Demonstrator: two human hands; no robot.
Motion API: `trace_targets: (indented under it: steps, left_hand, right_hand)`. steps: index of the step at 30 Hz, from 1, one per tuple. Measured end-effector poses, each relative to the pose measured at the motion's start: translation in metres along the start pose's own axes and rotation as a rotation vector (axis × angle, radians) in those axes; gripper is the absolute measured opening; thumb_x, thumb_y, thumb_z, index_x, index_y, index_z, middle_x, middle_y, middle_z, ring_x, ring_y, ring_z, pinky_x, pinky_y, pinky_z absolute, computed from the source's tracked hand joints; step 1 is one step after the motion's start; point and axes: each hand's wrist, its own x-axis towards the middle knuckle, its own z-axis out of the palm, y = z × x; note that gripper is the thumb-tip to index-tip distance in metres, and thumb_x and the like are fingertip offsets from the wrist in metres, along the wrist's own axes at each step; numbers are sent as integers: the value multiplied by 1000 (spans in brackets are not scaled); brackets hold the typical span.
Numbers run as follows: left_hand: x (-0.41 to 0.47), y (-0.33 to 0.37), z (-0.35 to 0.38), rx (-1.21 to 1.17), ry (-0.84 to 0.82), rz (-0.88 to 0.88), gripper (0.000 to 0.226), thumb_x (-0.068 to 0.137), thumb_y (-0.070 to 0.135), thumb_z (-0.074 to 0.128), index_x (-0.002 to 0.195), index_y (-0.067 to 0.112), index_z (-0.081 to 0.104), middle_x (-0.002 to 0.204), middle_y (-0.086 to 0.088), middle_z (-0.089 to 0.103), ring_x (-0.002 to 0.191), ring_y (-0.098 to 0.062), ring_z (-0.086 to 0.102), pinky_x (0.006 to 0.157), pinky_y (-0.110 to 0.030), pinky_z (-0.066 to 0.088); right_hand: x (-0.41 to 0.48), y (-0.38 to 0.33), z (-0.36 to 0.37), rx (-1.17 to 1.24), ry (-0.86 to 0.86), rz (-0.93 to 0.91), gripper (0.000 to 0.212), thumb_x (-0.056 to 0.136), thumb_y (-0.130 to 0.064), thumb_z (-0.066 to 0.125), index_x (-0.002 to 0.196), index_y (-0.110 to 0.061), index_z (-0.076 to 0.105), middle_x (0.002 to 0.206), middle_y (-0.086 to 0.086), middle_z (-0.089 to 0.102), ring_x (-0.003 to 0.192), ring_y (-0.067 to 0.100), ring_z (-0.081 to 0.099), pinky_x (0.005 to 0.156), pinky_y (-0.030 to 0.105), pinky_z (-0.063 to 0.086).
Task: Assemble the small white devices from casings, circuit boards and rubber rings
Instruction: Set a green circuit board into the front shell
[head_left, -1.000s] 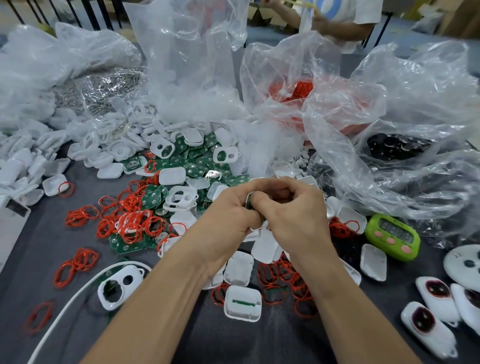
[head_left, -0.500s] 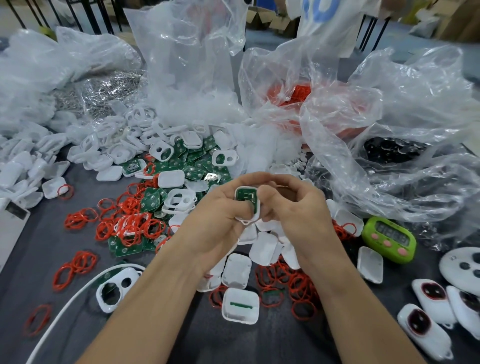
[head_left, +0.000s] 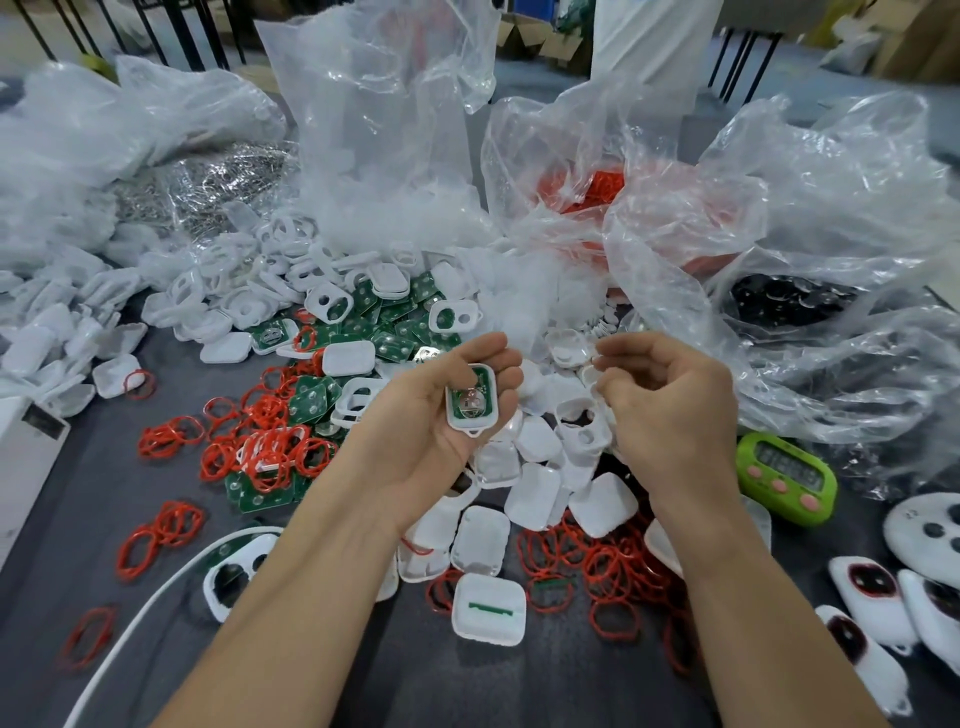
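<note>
My left hand (head_left: 410, 421) lies palm up above the middle of the table and cradles a white half casing (head_left: 471, 402) with a green circuit board seated in it, fingers curled round its far edge. My right hand (head_left: 675, 415) hovers to the right, apart from the casing, its fingers loosely curled with nothing plainly held. Under both hands lies a heap of white casing halves (head_left: 535, 493). Red rubber rings (head_left: 587, 561) are scattered in front, with more rings (head_left: 270, 447) to the left. Loose green circuit boards (head_left: 395, 327) lie behind.
Large clear plastic bags (head_left: 779, 260) crowd the back and right. A green timer (head_left: 784, 478) sits at the right, with white oval devices (head_left: 872, 592) near it. A two-hole front casing (head_left: 234, 571), a white cable (head_left: 156, 597) and a white box (head_left: 26, 441) lie at the left.
Both hands were pressed together on the casing. Now they have parted: the right hand moved off to the right, and the left hand turned palm up with the casing and board showing.
</note>
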Motion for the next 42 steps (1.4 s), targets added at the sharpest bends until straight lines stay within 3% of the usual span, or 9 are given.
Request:
trace_targets:
  steps: [6,9,12,20,24,30,34,39,42]
  left_hand:
    - [-3,16,-6,-97,51,-22,32,82,19,58,102,1,75,104,-16,71,85,-26,70,87,-39,59]
    - [-4,23,-11,-121,47,-10,36,83,24,58,107,3,73,107,-15,70,88,-26,68,83,-37,61]
    - [-5,29,-15,-152,47,13,34,84,22,56,101,1,77,102,-15,71,81,-25,68,74,-33,61]
    - [-5,38,-18,-205,73,46,34,90,17,49,111,-1,69,88,-15,65,73,-23,56,76,-30,45]
    - [-5,38,-19,-204,67,46,35,99,19,43,112,-2,68,88,-15,65,74,-23,57,76,-30,45]
    - [-6,35,-17,-173,46,19,33,97,16,45,114,0,68,89,-14,68,73,-22,59,73,-29,48]
    - [-4,29,-13,-114,42,7,32,94,1,44,116,0,67,88,-10,68,68,-18,61,63,-25,54]
    - [-2,23,-10,-40,37,36,40,92,-18,39,111,2,68,84,-9,71,64,-15,64,60,-21,55]
    - [-2,21,-8,14,42,52,40,93,-19,39,111,2,68,84,-8,72,66,-16,64,61,-21,55]
  right_hand:
    - [11,-16,9,-207,-145,-79,29,88,-9,67,89,-36,77,78,-21,71,72,-4,68,65,13,53]
    - [22,-26,24,-323,-245,-120,30,88,-7,63,94,-32,79,80,-27,67,71,-9,63,72,6,49]
    - [31,-34,48,-376,-341,-174,31,90,-3,61,97,-26,81,92,-14,76,76,-6,63,68,-5,39]
    - [44,-52,109,-463,-394,-254,32,86,0,58,98,-21,80,93,6,77,88,23,70,82,29,56]
    - [53,-52,120,-632,-516,-237,36,83,1,65,105,-22,80,101,6,77,86,20,67,75,24,51]
    - [50,-48,83,-416,-329,-265,43,86,5,53,101,-23,82,100,-5,79,86,5,67,82,13,49]
    - [34,-31,52,-385,-286,-202,43,89,5,53,102,-25,81,93,-16,73,79,-13,62,70,-3,43]
    - [15,-21,23,-333,-168,-177,38,90,1,56,100,-25,82,87,-17,73,71,2,69,77,30,59]
    - [8,-17,21,-325,-161,-187,35,89,-1,60,98,-26,82,89,-15,76,80,5,70,83,30,59]
